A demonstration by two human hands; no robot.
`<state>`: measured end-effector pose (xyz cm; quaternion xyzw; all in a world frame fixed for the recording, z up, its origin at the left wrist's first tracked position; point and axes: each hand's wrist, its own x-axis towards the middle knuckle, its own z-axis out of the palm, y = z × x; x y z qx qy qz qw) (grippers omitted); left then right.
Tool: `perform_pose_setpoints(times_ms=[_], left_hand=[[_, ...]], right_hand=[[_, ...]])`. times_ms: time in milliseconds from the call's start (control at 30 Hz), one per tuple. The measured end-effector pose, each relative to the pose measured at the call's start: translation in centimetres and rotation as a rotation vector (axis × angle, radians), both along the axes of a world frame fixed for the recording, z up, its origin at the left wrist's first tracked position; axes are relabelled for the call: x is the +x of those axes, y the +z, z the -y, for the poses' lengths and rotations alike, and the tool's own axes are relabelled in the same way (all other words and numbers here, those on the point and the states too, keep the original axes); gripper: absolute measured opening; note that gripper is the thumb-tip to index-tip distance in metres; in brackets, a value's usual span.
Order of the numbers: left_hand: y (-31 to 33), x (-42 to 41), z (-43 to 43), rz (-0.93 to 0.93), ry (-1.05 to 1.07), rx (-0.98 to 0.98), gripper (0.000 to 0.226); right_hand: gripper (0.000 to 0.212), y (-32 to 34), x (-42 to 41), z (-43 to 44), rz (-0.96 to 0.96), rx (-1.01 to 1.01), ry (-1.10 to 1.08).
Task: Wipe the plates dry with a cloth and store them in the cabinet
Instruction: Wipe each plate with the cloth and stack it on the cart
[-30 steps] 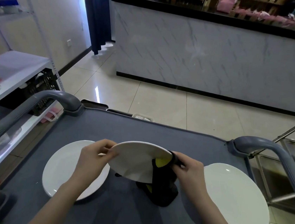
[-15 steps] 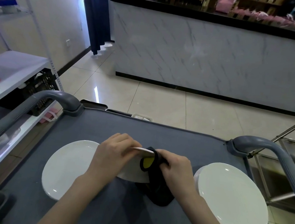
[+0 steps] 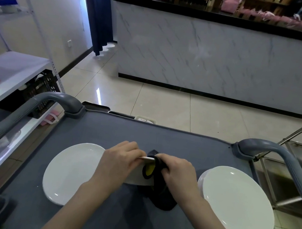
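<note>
Left hand [image 3: 120, 160], right hand [image 3: 175, 171], one held plate [image 3: 135, 179], one cloth [image 3: 163, 198], lone plate [image 3: 72, 171], stack [image 3: 234, 203]

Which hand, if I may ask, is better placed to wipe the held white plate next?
The right hand: it grips the dark yellow-lined cloth against the round white plate, while the left hand only holds it.

grey cart top [image 3: 162, 138] with curved handles [image 3: 61, 98], marble-look counter [image 3: 218, 61] across the glossy tile floor [image 3: 166, 104], navy curtain [image 3: 99, 14] back left, white shelf rack [image 3: 14, 66] with a black crate [image 3: 40, 84] underneath
</note>
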<state>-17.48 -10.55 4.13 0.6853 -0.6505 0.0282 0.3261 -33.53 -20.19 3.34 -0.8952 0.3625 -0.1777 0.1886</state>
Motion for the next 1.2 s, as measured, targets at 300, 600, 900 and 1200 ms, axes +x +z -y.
perform_pose_setpoints(times_ms=[300, 600, 900, 1200], left_hand=[[-2.4, 3.6, -2.2, -0.570, 0.242, 0.092, 0.021], [-0.1, 0.0, 0.0, -0.047, 0.022, -0.010, 0.029], [-3.1, 4.0, -2.4, -0.501, 0.197, 0.206, 0.026], [-0.2, 1.0, 0.1, -0.023, 0.034, -0.009, 0.008]], right_hand=[[0.037, -0.7, -2.6, 1.5, 0.303, 0.293, -0.090], [0.038, 0.0, 0.3, 0.1, -0.003, -0.015, 0.019], [0.044, -0.9, -2.1, 0.7, 0.298, 0.191, -0.073], [0.039, -0.1, 0.2, -0.3, 0.089, -0.034, 0.012]])
